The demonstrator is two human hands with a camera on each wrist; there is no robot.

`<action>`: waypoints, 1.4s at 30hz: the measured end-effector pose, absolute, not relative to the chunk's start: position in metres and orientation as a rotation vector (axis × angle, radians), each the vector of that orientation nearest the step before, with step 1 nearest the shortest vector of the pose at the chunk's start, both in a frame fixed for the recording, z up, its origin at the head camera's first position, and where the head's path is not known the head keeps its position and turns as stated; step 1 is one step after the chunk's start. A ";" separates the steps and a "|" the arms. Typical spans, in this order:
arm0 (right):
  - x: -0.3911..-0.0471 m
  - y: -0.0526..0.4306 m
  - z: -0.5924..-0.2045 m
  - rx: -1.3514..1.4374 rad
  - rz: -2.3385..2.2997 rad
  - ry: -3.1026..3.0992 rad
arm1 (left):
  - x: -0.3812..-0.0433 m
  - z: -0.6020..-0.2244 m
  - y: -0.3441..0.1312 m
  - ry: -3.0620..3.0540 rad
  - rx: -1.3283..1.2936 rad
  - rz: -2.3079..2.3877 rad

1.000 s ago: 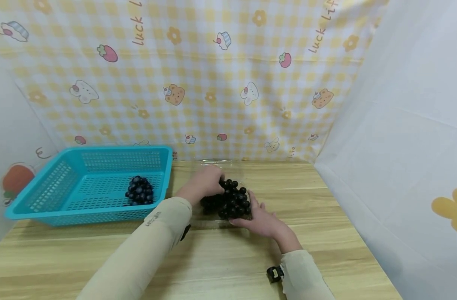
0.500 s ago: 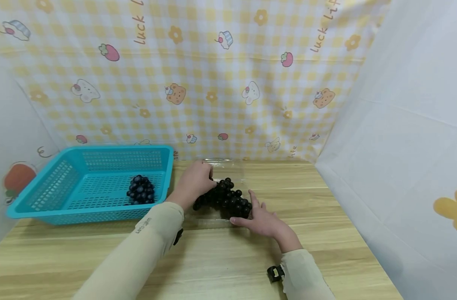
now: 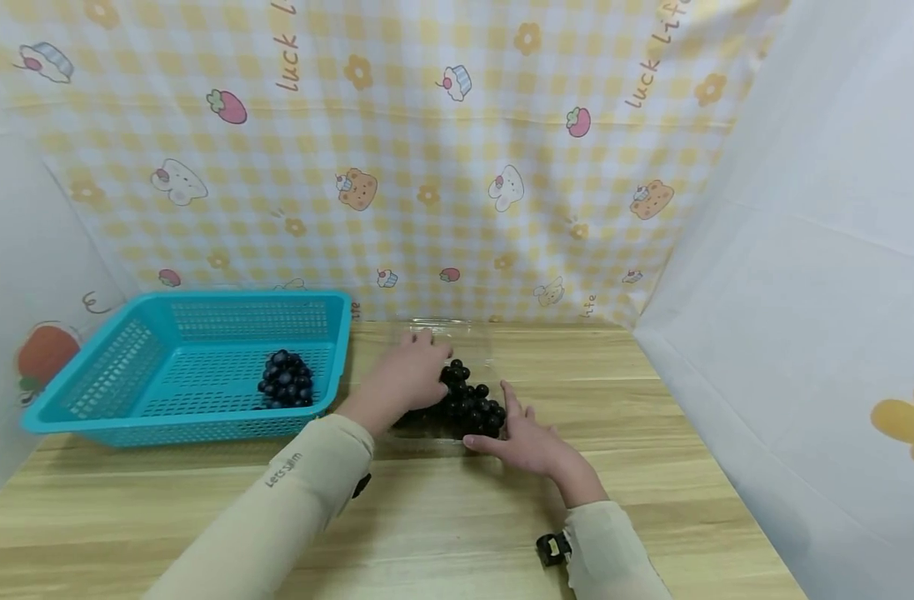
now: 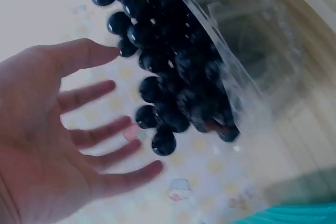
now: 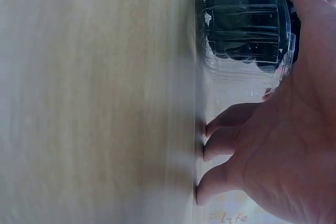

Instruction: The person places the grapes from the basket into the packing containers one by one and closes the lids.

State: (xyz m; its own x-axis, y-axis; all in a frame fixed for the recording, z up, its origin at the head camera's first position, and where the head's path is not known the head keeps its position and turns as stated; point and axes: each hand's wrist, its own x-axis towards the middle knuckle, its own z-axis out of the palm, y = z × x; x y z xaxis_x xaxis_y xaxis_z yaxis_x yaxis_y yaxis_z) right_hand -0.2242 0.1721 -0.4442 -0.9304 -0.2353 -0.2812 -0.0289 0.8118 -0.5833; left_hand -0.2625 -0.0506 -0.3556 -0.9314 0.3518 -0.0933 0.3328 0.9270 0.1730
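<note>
A bunch of dark grapes (image 3: 475,410) lies in a clear plastic box (image 5: 231,72) on the table. My left hand (image 3: 407,375) is over the bunch's left part and hides some of it. In the left wrist view that hand's fingers are spread apart, with the thumb tip (image 4: 111,53) right at the grapes (image 4: 173,77). At the box's right side rests my right hand (image 3: 527,446), thumb at the front rim. The right wrist view shows three fingers of the right hand (image 5: 283,150) stretched down to the tabletop beside the box.
To the left stands a blue perforated basket (image 3: 202,422) with another bunch of dark grapes (image 3: 286,379) inside. The box's clear lid (image 3: 464,340) lies folded back toward the patterned curtain (image 3: 427,233). White cloth walls (image 3: 794,275) flank the wooden table (image 3: 457,533).
My left hand drew the bunch's end leftward, then moved slightly back right, its fingers now spread. The right hand has stayed by the box.
</note>
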 end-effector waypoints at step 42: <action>-0.226 0.173 -0.447 -0.210 -0.839 2.677 | -0.299 -0.388 -0.024 2.875 1.353 -0.762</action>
